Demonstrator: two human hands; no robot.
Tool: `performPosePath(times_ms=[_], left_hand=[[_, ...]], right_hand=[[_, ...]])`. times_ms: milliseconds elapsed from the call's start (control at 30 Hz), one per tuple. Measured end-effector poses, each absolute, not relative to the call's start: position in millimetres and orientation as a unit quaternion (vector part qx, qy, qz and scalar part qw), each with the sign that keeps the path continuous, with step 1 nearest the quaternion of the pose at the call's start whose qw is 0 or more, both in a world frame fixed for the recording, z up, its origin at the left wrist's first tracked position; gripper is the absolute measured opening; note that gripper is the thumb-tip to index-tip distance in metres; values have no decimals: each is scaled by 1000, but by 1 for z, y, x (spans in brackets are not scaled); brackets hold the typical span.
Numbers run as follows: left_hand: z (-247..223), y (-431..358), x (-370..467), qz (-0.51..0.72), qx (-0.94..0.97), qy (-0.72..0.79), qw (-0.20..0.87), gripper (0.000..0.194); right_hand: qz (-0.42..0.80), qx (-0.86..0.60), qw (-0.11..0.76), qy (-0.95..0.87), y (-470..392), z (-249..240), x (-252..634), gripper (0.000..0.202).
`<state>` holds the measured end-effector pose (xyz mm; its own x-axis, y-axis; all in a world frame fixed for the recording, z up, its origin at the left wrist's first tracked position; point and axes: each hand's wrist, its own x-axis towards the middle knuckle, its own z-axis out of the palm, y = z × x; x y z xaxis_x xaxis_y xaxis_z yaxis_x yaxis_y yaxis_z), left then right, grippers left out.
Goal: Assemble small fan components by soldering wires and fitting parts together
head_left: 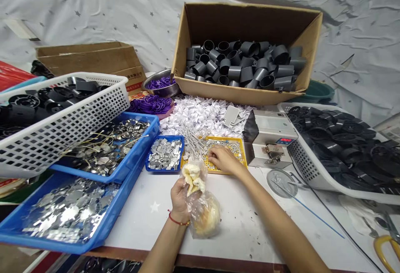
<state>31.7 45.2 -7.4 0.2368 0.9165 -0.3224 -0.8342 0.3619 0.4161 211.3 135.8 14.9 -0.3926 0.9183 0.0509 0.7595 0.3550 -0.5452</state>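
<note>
My left hand [179,198] is closed around a clear plastic bag [195,194] near the table's front. A torn pale bun [193,177] pokes up from the bag, and another rounded piece of bread [206,217] hangs lower inside it. Over the yellow tray [215,170] of small metal parts, my right hand [222,159] has its fingers bent down and pressed together; whatever they pinch is hidden. Left of that hand lies a heap of thin metal wires [194,142]. A small blue tray [149,167] beside them holds grey metal pieces [165,154].
Right of the yellow tray stands a metal machine [271,127] with a red display. White baskets [93,108] of black parts flank the table. Behind are a cardboard box [240,96] of black cups and white plastic pieces [200,112]. Yellow-handled scissors [383,248] lie at right.
</note>
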Motion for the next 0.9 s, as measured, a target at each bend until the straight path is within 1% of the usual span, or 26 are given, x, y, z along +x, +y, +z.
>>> performPosePath(times_ms=[367, 500, 733, 900], left_hand=[[-6, 45, 32, 560, 94, 251, 784, 11], [-6, 45, 32, 554, 98, 251, 788, 9], [-5, 45, 32, 559, 90, 252, 785, 14], [-5, 45, 32, 555, 84, 253, 788, 14]], right_hand=[[212, -503, 136, -827, 136, 13, 208, 17], [195, -512, 156, -822, 138, 9, 204, 19], [173, -580, 214, -767, 138, 10, 201, 19], [188, -573, 210, -769, 134, 14, 197, 12]])
